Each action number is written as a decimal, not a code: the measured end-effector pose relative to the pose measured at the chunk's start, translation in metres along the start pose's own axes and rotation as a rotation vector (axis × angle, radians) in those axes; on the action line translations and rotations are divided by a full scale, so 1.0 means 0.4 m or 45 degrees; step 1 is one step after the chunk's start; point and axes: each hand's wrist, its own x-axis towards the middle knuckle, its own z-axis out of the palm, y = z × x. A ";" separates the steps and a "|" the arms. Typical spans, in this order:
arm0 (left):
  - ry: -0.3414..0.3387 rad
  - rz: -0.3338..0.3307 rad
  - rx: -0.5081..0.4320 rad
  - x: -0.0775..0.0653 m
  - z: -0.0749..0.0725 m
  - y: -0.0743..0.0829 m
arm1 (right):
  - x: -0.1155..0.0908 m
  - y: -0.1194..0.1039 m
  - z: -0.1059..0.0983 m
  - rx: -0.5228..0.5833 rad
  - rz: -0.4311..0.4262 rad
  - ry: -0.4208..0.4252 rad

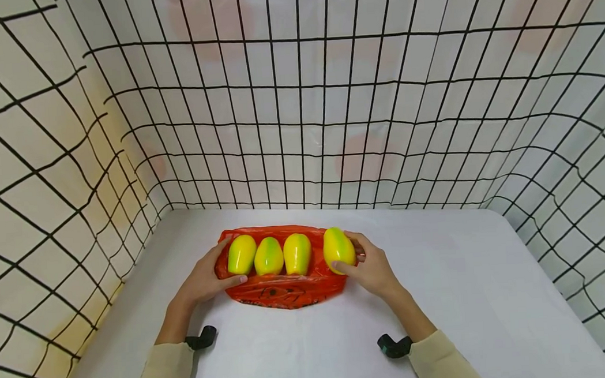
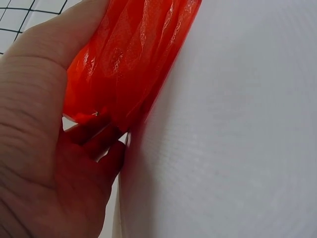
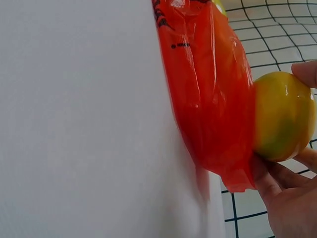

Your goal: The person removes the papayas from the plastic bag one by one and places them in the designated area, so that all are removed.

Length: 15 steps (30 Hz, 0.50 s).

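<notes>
A red plastic bag (image 1: pixel 287 294) with black print lies on the white table, its opening spread wide. Three shiny yellow-green mangoes (image 1: pixel 268 256) sit in a row inside it. At the bag's left end, my left hand (image 1: pixel 204 279) holds the plastic, thumb in front and fingers behind; the left wrist view shows the crumpled red film (image 2: pixel 133 59) between them. My right hand (image 1: pixel 372 268) grips another mango (image 1: pixel 338 249) at the bag's right end. In the right wrist view, that mango (image 3: pixel 282 116) is beside the red plastic, with thumb and fingers on opposite sides.
White table (image 1: pixel 444 296) surface extends around the bag. Black grid mesh (image 1: pixel 302 102) in front of white sheeting stands along the back and both sides. Black straps with small dark pieces (image 1: pixel 394 346) sit at both wrists, by the beige sleeves (image 1: pixel 443 359).
</notes>
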 end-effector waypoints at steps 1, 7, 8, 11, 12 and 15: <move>0.001 0.000 0.000 -0.001 0.000 0.001 | -0.001 0.001 -0.004 -0.008 -0.002 0.002; 0.007 -0.007 -0.009 -0.004 -0.002 0.005 | -0.002 0.006 -0.030 -0.013 0.000 0.029; 0.008 -0.007 -0.008 -0.004 -0.002 0.005 | -0.002 0.007 -0.035 -0.013 -0.003 0.034; 0.009 -0.006 -0.005 -0.002 -0.002 0.004 | -0.006 0.009 -0.049 -0.010 -0.012 0.051; 0.010 -0.006 -0.003 -0.002 -0.001 0.003 | -0.007 0.011 -0.055 -0.011 -0.017 0.054; 0.013 -0.016 -0.005 0.000 0.000 0.003 | -0.013 0.015 -0.069 -0.012 -0.024 0.069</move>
